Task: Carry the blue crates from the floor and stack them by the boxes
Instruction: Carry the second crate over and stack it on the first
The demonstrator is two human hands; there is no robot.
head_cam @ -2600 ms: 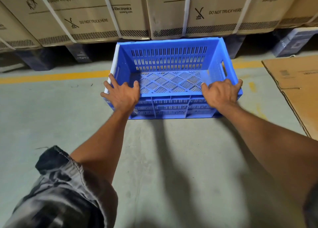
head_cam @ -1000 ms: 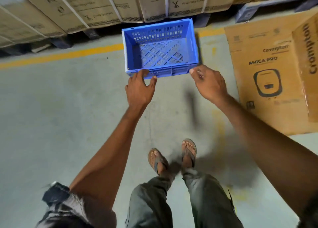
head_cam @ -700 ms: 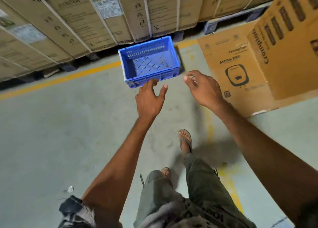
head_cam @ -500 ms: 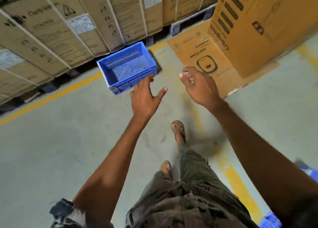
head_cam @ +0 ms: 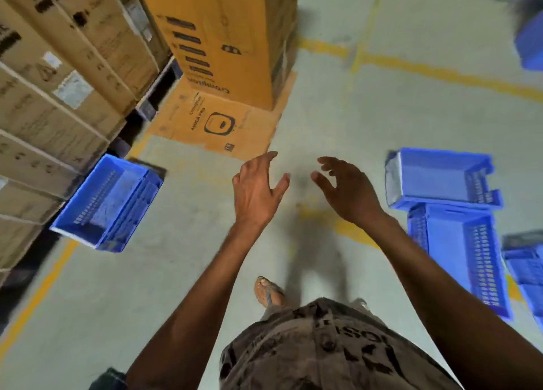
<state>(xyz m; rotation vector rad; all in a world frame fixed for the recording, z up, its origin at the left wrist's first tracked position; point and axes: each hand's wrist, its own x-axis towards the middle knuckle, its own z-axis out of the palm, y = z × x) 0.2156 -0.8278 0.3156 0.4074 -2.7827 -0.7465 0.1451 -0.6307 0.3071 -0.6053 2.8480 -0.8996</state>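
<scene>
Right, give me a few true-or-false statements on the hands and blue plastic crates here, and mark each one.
1. Both hands are empty. True: the left hand and right hand are open, holding nothing.
2. A blue plastic crate sits by the strapped cardboard boxes. True.
3. No crates remain on the right. False: more blue slotted crates lie on the grey concrete floor there.
4. The tall orange carton lies inside a crate. False: it stands on flattened printed cardboard.

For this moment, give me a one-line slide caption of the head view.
Both hands, left and right, empty between a placed blue crate and crates still on the floor.
</scene>
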